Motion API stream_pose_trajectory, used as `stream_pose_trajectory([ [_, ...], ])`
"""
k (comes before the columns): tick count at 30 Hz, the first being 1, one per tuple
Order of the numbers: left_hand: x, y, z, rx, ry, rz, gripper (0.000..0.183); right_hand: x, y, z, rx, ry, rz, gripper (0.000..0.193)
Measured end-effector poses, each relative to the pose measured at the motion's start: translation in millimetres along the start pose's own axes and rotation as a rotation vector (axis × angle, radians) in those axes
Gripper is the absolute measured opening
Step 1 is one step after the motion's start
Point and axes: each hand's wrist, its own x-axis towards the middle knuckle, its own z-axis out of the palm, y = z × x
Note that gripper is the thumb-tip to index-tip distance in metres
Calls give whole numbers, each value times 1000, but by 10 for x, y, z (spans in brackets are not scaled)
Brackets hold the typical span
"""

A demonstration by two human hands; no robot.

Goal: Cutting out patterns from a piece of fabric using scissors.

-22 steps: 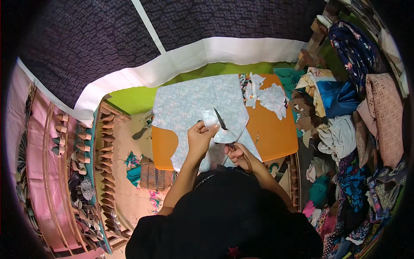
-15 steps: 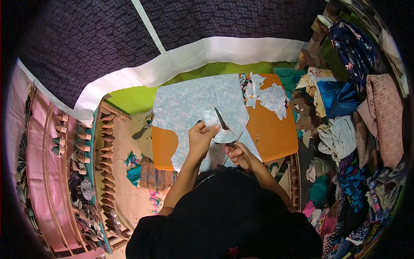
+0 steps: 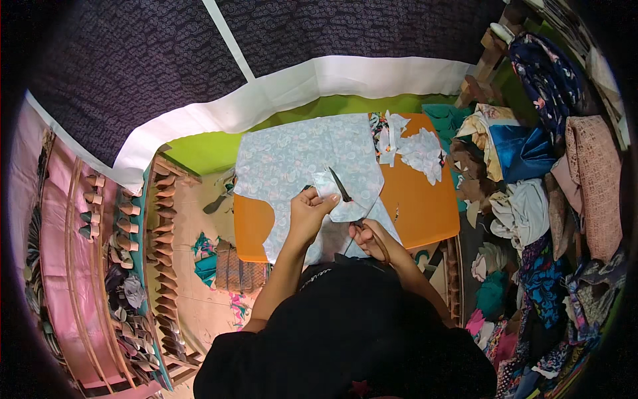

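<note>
My left hand [image 3: 310, 211] pinches the edge of a white piece of fabric [image 3: 347, 212] between thumb and fingers. In my right hand [image 3: 370, 237] are the scissors [image 3: 339, 184], their handles in my closed fingers. One dark blade shows over the white piece, pointing away from me; part of the scissors is hidden by the cloth. Beneath both hands a pale blue-grey patterned cloth [image 3: 299, 149] lies spread over the orange table [image 3: 425, 206].
Crumpled fabric scraps [image 3: 420, 154] sit at the table's far right. Heaped fabrics [image 3: 522, 213] crowd the right side. Racks of shoe-shaped forms [image 3: 166, 239] stand on the left, with a patterned bundle [image 3: 240, 269] on the floor. A dark curtain [image 3: 345, 30] hangs beyond the table.
My right hand and the scissors have shifted very slightly. My left hand keeps its pinch on the white piece in almost the same place.
</note>
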Motion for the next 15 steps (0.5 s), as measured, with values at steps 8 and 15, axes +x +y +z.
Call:
stream_pose_trajectory([
  [8,10,18,-37,54,-54,-65,18,5,17,-38,-31,11,-12,18],
  [15,1,35,-45,52,-98,-17,15,7,-60,13,-141,15,-2,22],
])
